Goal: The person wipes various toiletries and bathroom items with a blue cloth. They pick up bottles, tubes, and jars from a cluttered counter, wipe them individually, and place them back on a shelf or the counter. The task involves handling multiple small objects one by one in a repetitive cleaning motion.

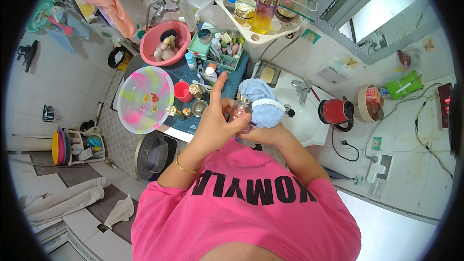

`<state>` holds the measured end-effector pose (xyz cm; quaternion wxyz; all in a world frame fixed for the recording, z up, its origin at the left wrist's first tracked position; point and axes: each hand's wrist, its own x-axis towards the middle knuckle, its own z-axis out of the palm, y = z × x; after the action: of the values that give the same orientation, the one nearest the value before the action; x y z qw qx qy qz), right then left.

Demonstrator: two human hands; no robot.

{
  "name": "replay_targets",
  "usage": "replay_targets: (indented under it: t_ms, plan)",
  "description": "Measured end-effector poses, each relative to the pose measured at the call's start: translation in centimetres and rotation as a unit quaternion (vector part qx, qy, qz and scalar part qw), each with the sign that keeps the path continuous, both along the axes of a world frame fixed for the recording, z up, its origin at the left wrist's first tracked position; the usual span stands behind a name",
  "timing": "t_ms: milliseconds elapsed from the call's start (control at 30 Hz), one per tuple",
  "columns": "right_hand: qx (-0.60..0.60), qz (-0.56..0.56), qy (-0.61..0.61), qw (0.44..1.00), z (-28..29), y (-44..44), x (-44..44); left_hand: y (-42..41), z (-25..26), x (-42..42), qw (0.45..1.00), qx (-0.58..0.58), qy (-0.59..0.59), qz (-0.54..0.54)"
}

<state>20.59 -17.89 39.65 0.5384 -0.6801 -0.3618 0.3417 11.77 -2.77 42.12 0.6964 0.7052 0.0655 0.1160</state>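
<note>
My left hand (214, 123) grips a clear, pinkish glass bottle (241, 113) with a gold collar, its index finger pointing up and away from the glass. A light blue terry cloth (267, 111) with a white edge sits in my right hand (270, 133), against the bottle's right side; the cloth hides most of those fingers. Both hands are in front of my chest, between the counter and the sink (304, 119). Close to my left hand stand several gold-capped bottles (195, 90) and a red cup (183, 92) on a blue mat (228, 78).
A translucent basin (123, 101) overhangs the counter at left, behind it a pink basin (146, 45) and a green organizer (235, 66) of cosmetics. A corner shelf (250, 38) juts out overhead. Right of the sink stand a red kettle (331, 111) and a beige container (363, 107).
</note>
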Motion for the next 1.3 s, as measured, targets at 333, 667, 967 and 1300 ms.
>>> replay_targets:
  t_ms: [333, 667, 967, 1300]
  plan:
    - [0.026, 0.004, -0.044, 0.999, 0.1, -0.2, 0.5, -0.5, 0.4, -0.4, 0.911, 0.395, -0.056, 0.106]
    - [-0.044, 0.004, 0.069, 0.997, 1.6, -1.1, 0.7, 1.3, -2.6, -0.3, 0.936, 0.295, -0.193, 0.015]
    - [0.04, 0.003, -0.062, 0.997, -3.0, -1.8, -0.9, 3.2, -1.3, 4.2, 0.902, 0.295, -0.28, 0.143]
    - [-0.043, -0.142, -0.083, 0.985, -6.1, -9.2, -3.2, 19.2, 8.0, 27.4, 0.848, 0.269, -0.238, 0.389]
